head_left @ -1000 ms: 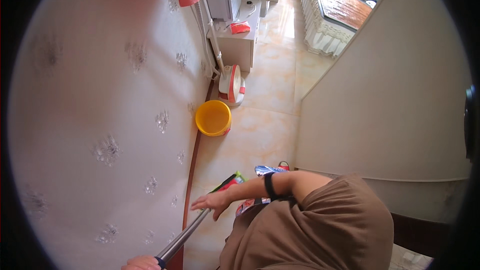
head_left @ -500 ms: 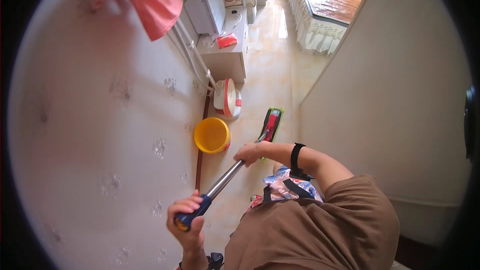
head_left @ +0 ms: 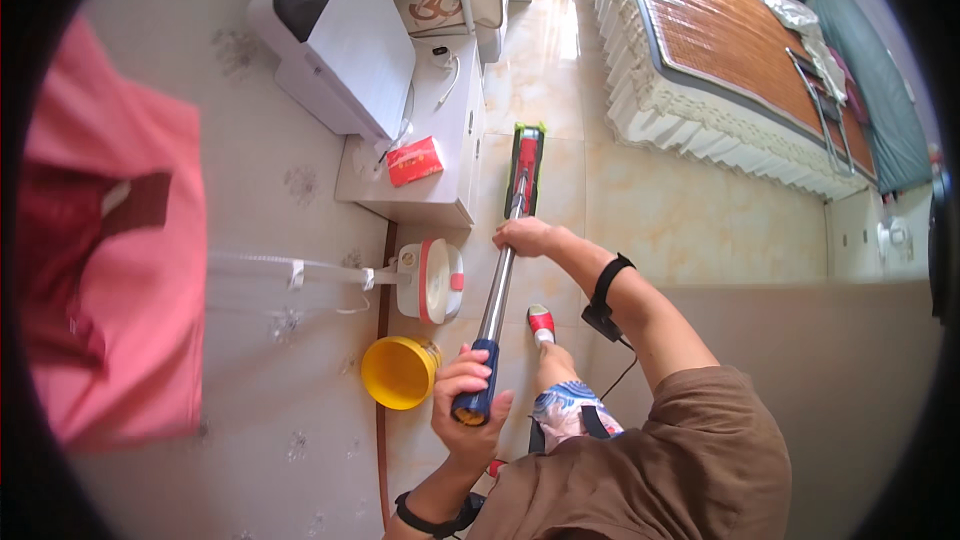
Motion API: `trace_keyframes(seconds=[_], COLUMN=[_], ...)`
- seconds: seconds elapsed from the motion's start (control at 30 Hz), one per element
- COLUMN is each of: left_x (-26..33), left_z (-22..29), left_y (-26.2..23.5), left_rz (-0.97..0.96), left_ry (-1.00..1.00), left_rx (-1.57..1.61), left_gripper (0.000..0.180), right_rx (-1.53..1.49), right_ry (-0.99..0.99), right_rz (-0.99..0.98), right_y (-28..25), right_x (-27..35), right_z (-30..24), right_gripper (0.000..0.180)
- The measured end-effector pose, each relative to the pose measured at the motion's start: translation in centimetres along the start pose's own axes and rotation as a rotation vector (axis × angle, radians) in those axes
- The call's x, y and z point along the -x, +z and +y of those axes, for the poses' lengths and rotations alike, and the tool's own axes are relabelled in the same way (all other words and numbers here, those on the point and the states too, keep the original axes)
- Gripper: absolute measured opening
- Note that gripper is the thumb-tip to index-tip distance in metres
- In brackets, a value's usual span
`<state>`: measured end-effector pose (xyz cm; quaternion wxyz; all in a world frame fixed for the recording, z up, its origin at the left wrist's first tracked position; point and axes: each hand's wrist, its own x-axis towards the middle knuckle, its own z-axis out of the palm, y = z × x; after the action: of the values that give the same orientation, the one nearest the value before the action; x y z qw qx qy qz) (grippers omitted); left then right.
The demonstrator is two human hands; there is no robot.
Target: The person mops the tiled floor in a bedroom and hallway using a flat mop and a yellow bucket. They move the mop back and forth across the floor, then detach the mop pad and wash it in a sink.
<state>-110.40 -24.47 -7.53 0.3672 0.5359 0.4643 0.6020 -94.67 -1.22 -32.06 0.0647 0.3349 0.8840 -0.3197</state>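
A flat mop (head_left: 497, 302) with a silver pole slants away from me across the tiled floor. Its blue grip end lies in my left hand (head_left: 466, 395), with the fingers curled round it and the thumb apart on the other side. Farther up, my right hand (head_left: 523, 237) is closed round the metal pole, close to the mop head. That head (head_left: 525, 162), red and black with a green edge, rests on the floor beside a white cabinet. Part of it is hidden behind the pole and my right hand.
Along the left wall stand a yellow bucket (head_left: 398, 374), a white and red garment steamer (head_left: 428, 281) and a white cabinet (head_left: 440, 185) bearing a printer (head_left: 345, 65) and a red tissue pack (head_left: 414, 161). Pink cloth (head_left: 140, 270) hangs at left. A skirted bed (head_left: 690, 130) stands far right.
I have moved forward through the doorway, and more of the bed shows. The mop head has gone farther along the floor, beside the cabinet. Both hands keep their hold on the mop.
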Motion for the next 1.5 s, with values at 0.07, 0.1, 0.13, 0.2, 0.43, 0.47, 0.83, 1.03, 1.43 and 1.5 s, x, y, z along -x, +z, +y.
trace_keyframes(seconds=[0.07,0.1,0.13,0.2,0.43,0.47,0.83,1.03,1.43,1.5], left_x=[-4.6,-6.7,-8.5,-11.9,-18.9,-19.3,-11.1,2.0,35.6,38.9], left_z=[-2.4,-3.5,-4.6,-6.5,-12.4,-12.7,-6.0,-0.4,16.0,17.9], left_y=[3.2,4.7,6.0,8.3,11.7,11.4,4.1,-5.5,-26.1,-28.2], left_rz=[0.04,0.049,0.061,0.082,0.105,0.108,-0.214,-0.492,-0.786,-0.828], left_ry=[-0.025,-0.024,-0.037,-0.03,0.137,0.18,0.199,0.21,0.08,0.043], left_rx=[-0.068,-0.068,-0.071,-0.079,-0.002,0.06,0.037,0.114,0.063,0.038], left_gripper=[0.034,0.034,0.034,0.034,0.027,0.025,0.016,0.019,0.016,0.015], right_rx=[-0.003,-0.042,-0.055,-0.001,-0.3,-0.328,-0.363,-0.359,-0.508,-0.54], right_ry=[-0.048,-0.042,-0.058,-0.081,-0.115,-0.134,-0.054,-0.088,-0.132,-0.183], right_rz=[0.023,0.022,0.04,0.05,0.289,0.327,0.191,0.158,0.06,-0.005], right_y=[-2.9,-4.1,-5.2,-6.6,-5.7,-5.3,3.1,13.5,43.1,46.4], right_x=[-2.6,-3.8,-5.0,-7.0,-11.1,-11.2,-3.2,4.3,16.6,18.2], right_z=[4.9,7.1,9.0,12.5,18.2,18.3,8.4,-4.9,-40.8,-44.5], right_gripper=[0.018,0.017,0.017,0.018,0.02,0.02,0.019,0.019,0.019,0.024])
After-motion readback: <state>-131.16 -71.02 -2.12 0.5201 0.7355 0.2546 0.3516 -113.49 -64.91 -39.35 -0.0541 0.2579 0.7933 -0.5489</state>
